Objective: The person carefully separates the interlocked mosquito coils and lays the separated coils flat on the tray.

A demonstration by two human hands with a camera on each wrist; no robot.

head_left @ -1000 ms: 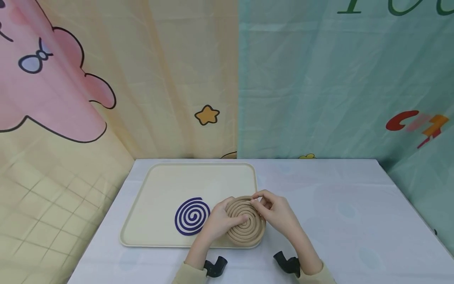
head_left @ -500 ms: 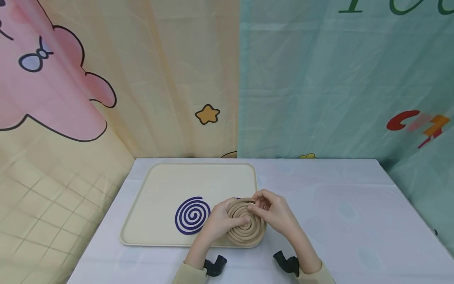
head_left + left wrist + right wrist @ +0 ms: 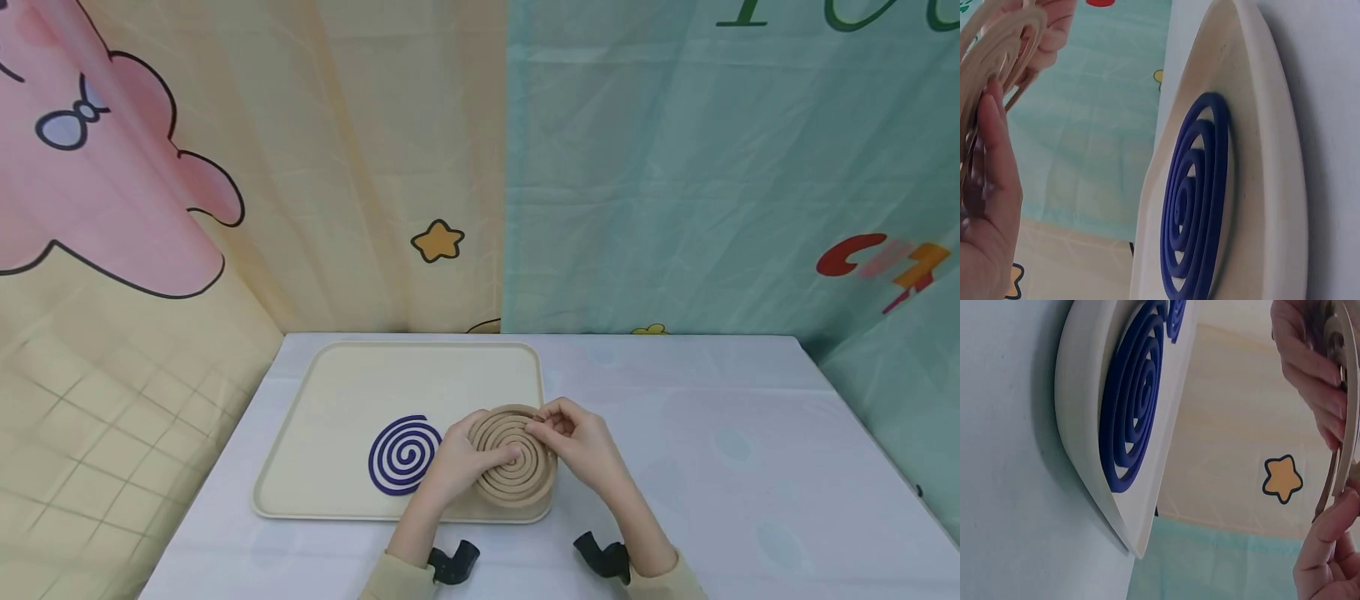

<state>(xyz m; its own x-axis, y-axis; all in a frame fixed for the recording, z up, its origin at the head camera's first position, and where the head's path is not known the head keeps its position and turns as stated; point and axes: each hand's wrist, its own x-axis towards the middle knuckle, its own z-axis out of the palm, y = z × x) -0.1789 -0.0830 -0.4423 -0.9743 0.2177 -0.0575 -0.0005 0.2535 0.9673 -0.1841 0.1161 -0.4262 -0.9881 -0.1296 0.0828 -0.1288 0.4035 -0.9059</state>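
Observation:
Above the tray's front right part, a tan mosquito coil [image 3: 528,477] is held up, its face tilted toward me. My left hand [image 3: 459,460] grips it from the left, thumb pressed near the centre and fingers behind. At the upper right edge, my right hand [image 3: 587,443] pinches the outer turn between thumb and forefinger. In the right wrist view, a thin tan strip [image 3: 1329,484] slants away beneath the rest of the coil. A blue mosquito coil [image 3: 406,457] lies flat on the tray left of my hands. Another blue coil [image 3: 1145,390] lies below the tan one, hidden in the head view.
The cream tray [image 3: 420,375] has a low raised rim and sits on the left part of a white-covered table [image 3: 675,467]. Printed curtains [image 3: 660,183] hang behind the table and along its sides. A black curved mount sits at each wrist.
The tan coil has risen a little and shifted slightly left, with both hands still on it. The blue coil left of my hands stays in place.

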